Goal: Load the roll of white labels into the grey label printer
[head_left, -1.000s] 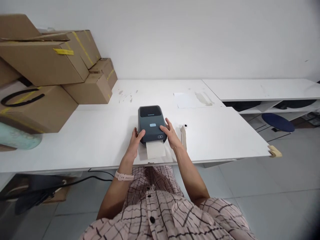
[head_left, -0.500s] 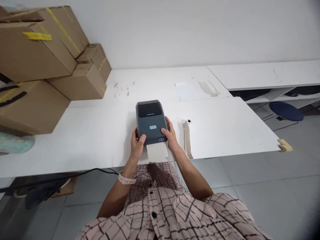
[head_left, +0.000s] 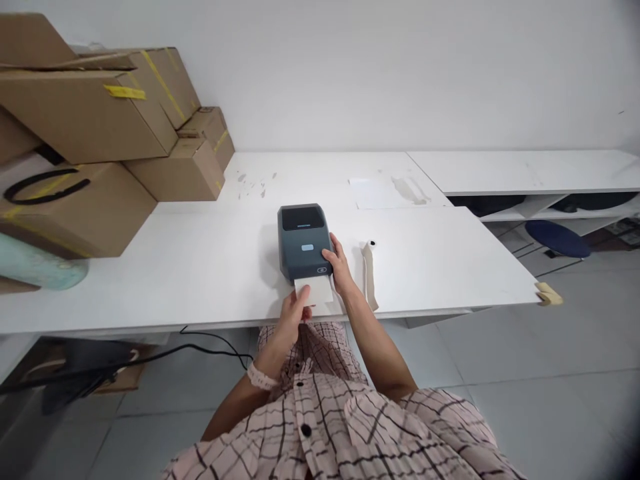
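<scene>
A dark grey label printer (head_left: 304, 250) sits on the white table near its front edge. White label paper (head_left: 321, 291) sticks out of the slot at its near end. My left hand (head_left: 294, 311) pinches the left side of that paper, thumb on top and fingers beneath. With its thumb on the top cover and its fingers along the right side, my right hand (head_left: 339, 265) grips the printer. To the right lies a small paper roll (head_left: 370, 270), its strip unrolled toward the table's front edge.
Cardboard boxes (head_left: 85, 113) are stacked at the left beside a pale green roll (head_left: 45, 263). A white sheet (head_left: 367, 192) lies at the back of the table (head_left: 450, 267). A blue stool (head_left: 557, 238) stands at the right. A black cable (head_left: 200, 347) hangs below the front edge.
My left hand has left the printer's left side and taken hold of the label paper at the front. My right hand stays on the printer. The camera view has shifted slightly.
</scene>
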Motion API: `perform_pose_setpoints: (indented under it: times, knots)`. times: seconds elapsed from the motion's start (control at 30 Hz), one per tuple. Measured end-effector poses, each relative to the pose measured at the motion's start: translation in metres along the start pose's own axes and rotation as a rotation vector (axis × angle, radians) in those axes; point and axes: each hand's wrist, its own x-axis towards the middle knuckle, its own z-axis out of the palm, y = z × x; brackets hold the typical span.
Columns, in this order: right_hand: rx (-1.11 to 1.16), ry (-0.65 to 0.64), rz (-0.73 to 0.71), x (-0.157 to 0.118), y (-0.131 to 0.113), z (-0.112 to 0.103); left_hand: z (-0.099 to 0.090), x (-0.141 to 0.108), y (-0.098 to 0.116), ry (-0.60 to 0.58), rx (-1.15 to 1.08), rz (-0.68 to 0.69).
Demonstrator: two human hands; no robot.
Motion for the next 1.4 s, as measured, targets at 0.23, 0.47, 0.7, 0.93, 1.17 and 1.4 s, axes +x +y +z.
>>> perform_pose_setpoints:
  times: [0.23, 0.47, 0.7, 0.93, 1.17, 1.4]
  knots:
    - [-0.308, 0.051, -0.192, -0.012, -0.023, 0.001, 0.002, 0.003, 0.019, -0.055, -0.059, -0.047]
    - [-0.931, -0.204, -0.656, -0.03, -0.054, 0.012, -0.028, 0.003, 0.002, 0.178, 0.023, 0.155]
    - [-1.045, -0.205, -0.649, -0.03, -0.056, 0.033, -0.028, 0.044, 0.038, 0.313, 0.115, 0.426]
    - [-0.551, 0.106, -0.306, -0.053, -0.025, 0.0, -0.02, 0.044, 0.029, 0.159, 0.017, 0.296]
    - [-0.393, 0.083, -0.195, -0.053, -0.013, -0.008, -0.022, 0.049, 0.019, 0.235, 0.121, 0.411]
    - [-0.345, -0.001, -0.273, -0.024, -0.057, -0.003, -0.027, 0.063, 0.067, 0.178, 0.062, 0.533]
